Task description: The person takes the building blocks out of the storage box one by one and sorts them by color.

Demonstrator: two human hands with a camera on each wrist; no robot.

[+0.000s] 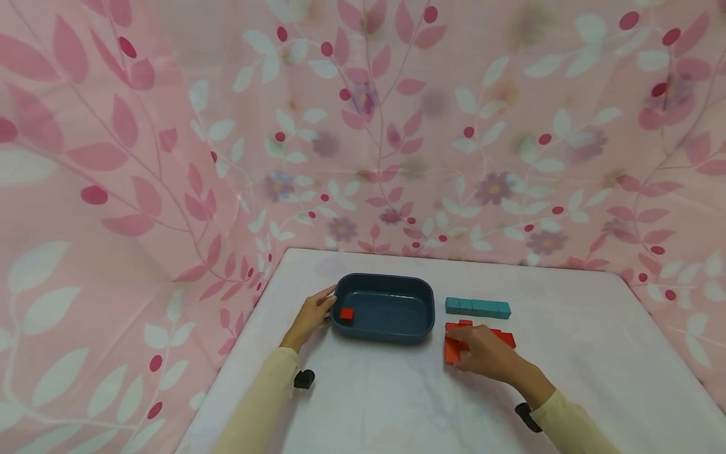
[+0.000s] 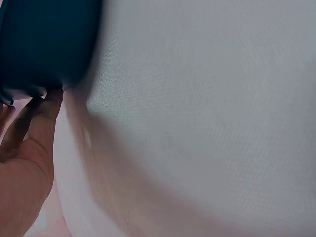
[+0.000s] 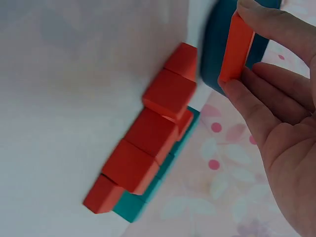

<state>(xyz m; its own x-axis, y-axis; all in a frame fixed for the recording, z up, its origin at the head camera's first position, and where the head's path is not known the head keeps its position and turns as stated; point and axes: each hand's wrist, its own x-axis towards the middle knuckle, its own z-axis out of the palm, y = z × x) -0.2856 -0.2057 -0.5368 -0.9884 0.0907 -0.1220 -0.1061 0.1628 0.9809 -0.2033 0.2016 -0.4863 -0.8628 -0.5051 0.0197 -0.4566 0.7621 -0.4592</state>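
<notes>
My right hand (image 1: pixel 488 354) pinches a red block (image 3: pixel 237 47) between thumb and fingertips, holding it in front of the other red blocks (image 3: pixel 150 133). Those lie in an uneven row on the table, partly hidden behind the hand in the head view. At the left end of a dark blue tray (image 1: pixel 386 313), my left hand (image 1: pixel 311 318) touches the outer wall with extended fingers. One small red block (image 1: pixel 346 314) sits inside the tray, near its left end. In the left wrist view the fingertips meet the tray's blue wall (image 2: pixel 49 44).
A straight row of teal blocks (image 1: pixel 478 307) lies behind the red ones, right of the tray. White cloth covers the table (image 1: pixel 386 397). Pink floral fabric (image 1: pixel 397 126) hangs behind the table and along its left side.
</notes>
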